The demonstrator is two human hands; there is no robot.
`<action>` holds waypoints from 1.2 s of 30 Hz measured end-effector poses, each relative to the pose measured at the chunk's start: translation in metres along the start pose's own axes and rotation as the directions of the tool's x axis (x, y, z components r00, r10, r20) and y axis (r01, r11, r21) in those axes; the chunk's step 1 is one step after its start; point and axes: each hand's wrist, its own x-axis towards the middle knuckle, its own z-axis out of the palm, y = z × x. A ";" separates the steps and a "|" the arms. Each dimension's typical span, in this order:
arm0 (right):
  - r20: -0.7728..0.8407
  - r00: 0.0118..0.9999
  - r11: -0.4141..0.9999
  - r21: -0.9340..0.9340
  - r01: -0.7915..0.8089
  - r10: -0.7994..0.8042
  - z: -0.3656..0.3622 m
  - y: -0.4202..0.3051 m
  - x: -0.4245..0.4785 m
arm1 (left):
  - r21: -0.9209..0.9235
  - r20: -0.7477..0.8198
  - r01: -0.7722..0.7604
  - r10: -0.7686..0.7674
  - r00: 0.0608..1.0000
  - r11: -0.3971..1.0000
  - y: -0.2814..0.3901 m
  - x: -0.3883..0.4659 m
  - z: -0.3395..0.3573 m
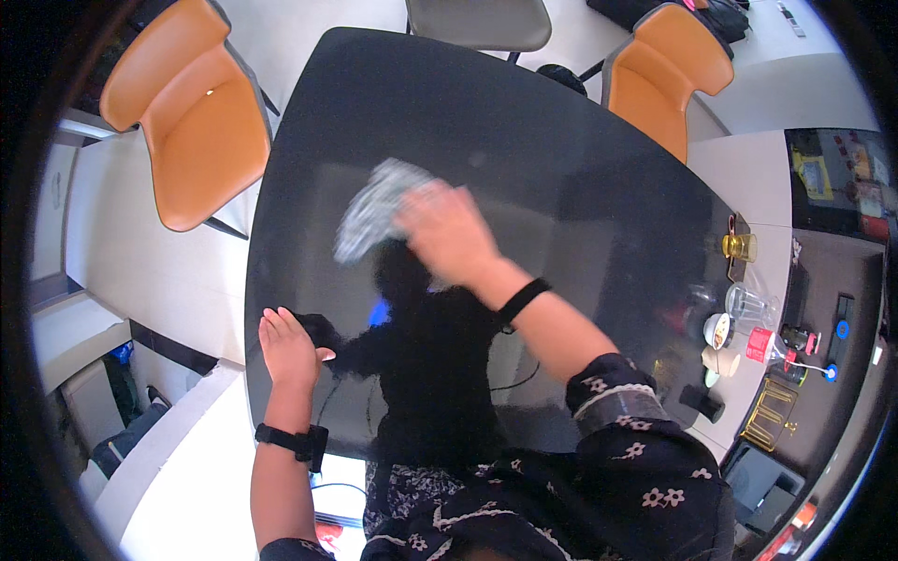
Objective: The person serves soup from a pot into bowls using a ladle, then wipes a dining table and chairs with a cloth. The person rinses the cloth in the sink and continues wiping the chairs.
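Note:
Under my right hand, blurred by motion, a crumpled grey-and-white cloth lies against the glossy black tabletop, left of the table's middle. The fingers rest over the cloth's right end; how firmly they hold it is blurred. My left hand lies on the table's left edge, holding nothing, its thumb spread away from the fingers. A black band is on each wrist. Dark reflections of the body and arms show in the tabletop.
Orange chairs stand left and at the back right, a grey chair at the back. Along the right edge are a yellow glass cup, a clear plastic container, a bowl and a bottle with a red label.

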 end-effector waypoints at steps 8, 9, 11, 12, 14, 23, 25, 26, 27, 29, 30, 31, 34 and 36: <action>-0.092 0.321 0.290 -0.253 -0.923 0.943 -0.004 0.248 -0.147 | -0.014 0.126 0.010 -0.009 0.992 1.000 0.006 -0.004 -0.017; -0.175 0.151 0.125 -0.156 -0.980 0.973 0.008 0.277 -0.171 | -0.004 0.163 -0.009 0.009 0.987 1.000 0.009 0.000 -0.027; -0.161 -0.029 -0.046 -0.097 -0.994 0.986 0.011 0.278 -0.139 | 0.005 0.180 0.002 -0.003 0.984 1.000 0.008 -0.002 -0.030; -0.188 -0.005 -0.034 -0.156 -0.987 0.982 0.016 0.288 -0.127 | 0.010 0.184 -0.012 0.010 0.983 1.000 0.007 0.000 -0.031; -0.187 0.268 0.231 -0.197 -0.953 0.945 0.007 0.263 -0.055 | 0.010 0.190 -0.003 0.002 0.982 1.000 0.003 -0.002 -0.023; -0.090 0.931 0.917 -0.163 -0.364 0.353 0.049 0.111 0.159 | -0.023 0.013 -0.028 0.029 1.000 0.999 -0.001 0.001 -0.008; -0.100 0.962 0.959 -0.107 -0.264 0.254 0.045 0.123 0.152 | -0.019 -0.002 -0.036 0.036 0.999 0.999 -0.003 -0.001 -0.006; -0.071 0.959 0.946 -0.161 -0.281 0.273 0.040 0.131 0.143 | -0.009 -0.004 -0.041 0.041 0.999 0.999 -0.005 -0.002 -0.005; -0.040 0.958 0.932 -0.222 -0.287 0.285 0.033 0.143 0.132 | -0.008 -0.007 -0.041 0.041 0.999 0.999 -0.004 -0.003 -0.004; -0.143 0.918 0.860 -0.320 -0.397 0.370 0.022 0.189 0.092 | -0.034 0.008 -0.044 0.045 0.999 0.998 -0.003 -0.003 -0.007; -0.275 0.914 0.801 -0.448 -0.398 0.300 0.028 0.231 0.057 | -0.046 0.009 -0.055 0.056 0.998 0.997 -0.002 0.001 -0.011; -0.225 0.873 0.777 -0.397 -0.488 0.433 0.018 0.244 0.032 | -0.051 0.020 -0.046 0.047 0.999 0.998 -0.004 -0.001 -0.009; -0.215 0.541 0.413 -0.442 -0.796 0.813 0.026 0.331 -0.076 | -0.075 0.022 -0.082 0.084 0.996 0.994 -0.002 0.004 -0.011; -0.199 -0.020 -0.022 -0.007 -1.000 0.980 0.020 0.306 -0.048 | -0.083 0.051 -0.051 0.055 0.997 0.995 -0.004 0.001 -0.008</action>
